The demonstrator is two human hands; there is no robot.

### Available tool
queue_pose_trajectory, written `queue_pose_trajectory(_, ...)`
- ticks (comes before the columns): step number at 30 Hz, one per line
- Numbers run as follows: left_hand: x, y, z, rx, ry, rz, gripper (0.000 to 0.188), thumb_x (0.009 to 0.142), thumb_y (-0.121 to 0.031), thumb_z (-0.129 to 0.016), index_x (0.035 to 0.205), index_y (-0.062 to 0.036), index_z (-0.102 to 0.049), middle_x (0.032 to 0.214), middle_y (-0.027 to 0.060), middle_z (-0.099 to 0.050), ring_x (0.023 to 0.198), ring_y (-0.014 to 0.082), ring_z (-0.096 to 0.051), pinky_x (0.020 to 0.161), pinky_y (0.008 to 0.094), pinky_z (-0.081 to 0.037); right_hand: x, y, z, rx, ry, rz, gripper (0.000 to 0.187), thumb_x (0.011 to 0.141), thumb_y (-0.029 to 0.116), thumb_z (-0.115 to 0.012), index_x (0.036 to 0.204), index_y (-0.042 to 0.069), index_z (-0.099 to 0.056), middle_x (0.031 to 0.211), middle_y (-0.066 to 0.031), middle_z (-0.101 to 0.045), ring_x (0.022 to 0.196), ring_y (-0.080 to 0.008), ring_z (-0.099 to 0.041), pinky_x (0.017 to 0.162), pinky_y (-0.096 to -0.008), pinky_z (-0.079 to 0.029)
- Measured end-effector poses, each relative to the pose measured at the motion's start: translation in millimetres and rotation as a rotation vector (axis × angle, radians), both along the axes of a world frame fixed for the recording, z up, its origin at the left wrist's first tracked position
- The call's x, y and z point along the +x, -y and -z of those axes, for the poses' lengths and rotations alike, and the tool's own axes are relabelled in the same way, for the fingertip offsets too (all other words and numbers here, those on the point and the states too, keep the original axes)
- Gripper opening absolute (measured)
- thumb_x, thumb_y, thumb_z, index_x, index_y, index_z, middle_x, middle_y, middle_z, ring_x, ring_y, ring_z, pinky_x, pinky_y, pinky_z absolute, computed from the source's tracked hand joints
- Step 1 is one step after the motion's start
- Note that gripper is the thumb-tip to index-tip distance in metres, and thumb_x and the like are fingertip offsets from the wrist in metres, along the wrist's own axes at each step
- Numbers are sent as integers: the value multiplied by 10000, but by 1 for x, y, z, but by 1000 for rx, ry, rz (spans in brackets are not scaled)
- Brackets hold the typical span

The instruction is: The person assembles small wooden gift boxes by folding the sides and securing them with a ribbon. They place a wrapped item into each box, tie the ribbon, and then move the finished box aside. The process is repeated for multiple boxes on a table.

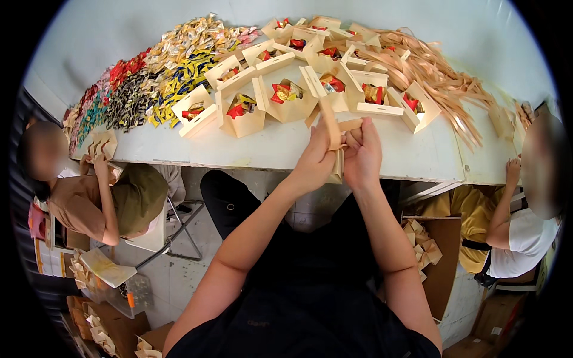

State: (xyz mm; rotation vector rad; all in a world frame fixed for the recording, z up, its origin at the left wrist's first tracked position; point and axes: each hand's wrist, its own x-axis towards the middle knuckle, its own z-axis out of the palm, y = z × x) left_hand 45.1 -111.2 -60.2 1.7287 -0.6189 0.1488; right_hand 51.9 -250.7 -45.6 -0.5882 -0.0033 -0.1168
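Observation:
At the table's front edge, both my hands work on a tan ribbon [324,114] looped above a small cream paper box [338,169]. My left hand [316,154] is closed on the ribbon where it crosses the box. The fingers of my right hand [363,156] curl and pinch the ribbon's other part, which runs sideways between the hands. Most of this box is hidden behind my hands. Just beyond stand several open cream boxes [284,110], with red, gold and dark wrapped sweets inside.
Loose tan ribbons [427,68] lie heaped at the table's right. Wrapped sweets [185,56] in several colours cover the left. One person [80,200] sits at left handling a cream box; another person [518,235] is at right. A carton [439,271] with cream boxes stands below the table.

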Motion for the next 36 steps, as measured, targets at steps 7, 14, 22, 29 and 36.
queue_pose_trajectory(7, 11, 4, 9, -294, -167, 225, 591, 1159, -194, -345, 1702, 40, -331, 1854, 194, -94, 1719, 310, -82, 1374, 440, -79, 5, -15, 8, 73, 11, 24, 291, 1212, 267, -449, 970, 116, -507, 725, 54, -396, 656, -101, -374, 713, -329, -488)
queue_pose_trajectory(14, 20, -13, 22, -1287, -505, 186, 507, 1225, -428, -298, 1130, -65, -638, 1299, 165, -663, 1333, 323, -590, 1297, 522, -351, 19, 20, 27, 301, -216, 118, 317, 1217, 278, -445, 939, 127, -476, 715, 48, -335, 644, -104, -323, 659, -318, -416)
queue_pose_trajectory(22, 8, -42, 1, -1207, -489, 105, 433, 1225, -411, -341, 1142, -60, -580, 918, 66, -602, 961, 254, -649, 1168, 544, -468, 6, 53, 15, -342, -94, 96, 320, 1201, 345, -484, 1086, 62, -579, 867, 2, -513, 777, -119, -513, 786, -307, -507)
queue_pose_trajectory(29, -49, -55, -24, -250, 546, -985, 670, 1041, -155, -733, 1586, 38, -396, 1289, 146, -656, 1319, 308, -587, 1261, 514, -353, -59, 75, -16, -1559, -18, 756, 568, 952, 200, -822, 1415, -10, -569, 1462, -238, -519, 1322, -388, -550, 1124, -493, -475)
queue_pose_trajectory(36, -22, -28, -12, 223, 251, -398, 265, 967, -156, -792, 1173, 8, -759, 1140, 160, -701, 1125, 360, -662, 1002, 427, -515, -41, 46, -15, -1906, 404, 589, 243, 977, 162, -770, 1193, 67, -714, 1244, -147, -713, 1189, -343, -668, 1268, -621, -288)
